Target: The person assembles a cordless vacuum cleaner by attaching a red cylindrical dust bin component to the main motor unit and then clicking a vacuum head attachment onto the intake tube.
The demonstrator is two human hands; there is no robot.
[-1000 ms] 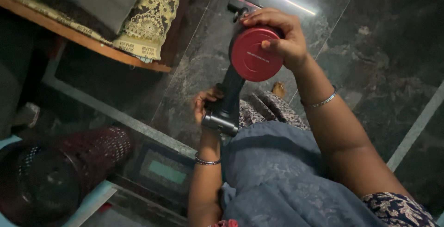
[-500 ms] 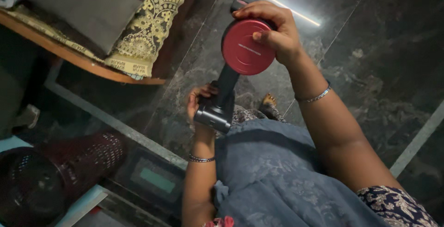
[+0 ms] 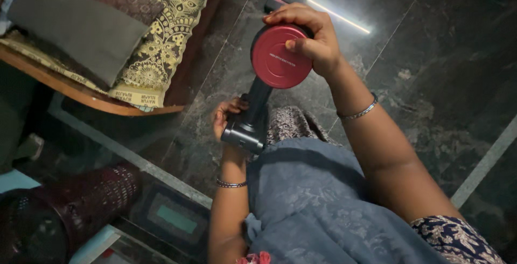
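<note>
I hold a handheld vacuum cleaner [image 3: 258, 100] upright in front of me, with a black handle and a round red end cap [image 3: 280, 57]. My right hand [image 3: 312, 35] wraps over the top and side of the red cap, thumb on its face. My left hand [image 3: 223, 116] grips the black handle just above its grey base [image 3: 242, 136]. Both wrists wear thin bangles. A dark nozzle end pokes out above my right hand.
A wooden bench edge [image 3: 91, 100] with patterned gold cloth [image 3: 161, 32] and a grey cushion is at upper left. A dark red perforated basket [image 3: 70, 210] lies at lower left beside a small mat [image 3: 172, 218]. The floor is dark polished stone [image 3: 431, 70].
The vacuum and both hands have drifted slightly left and up in view. The grips are unchanged. The view has shifted, showing more of the bench cloth.
</note>
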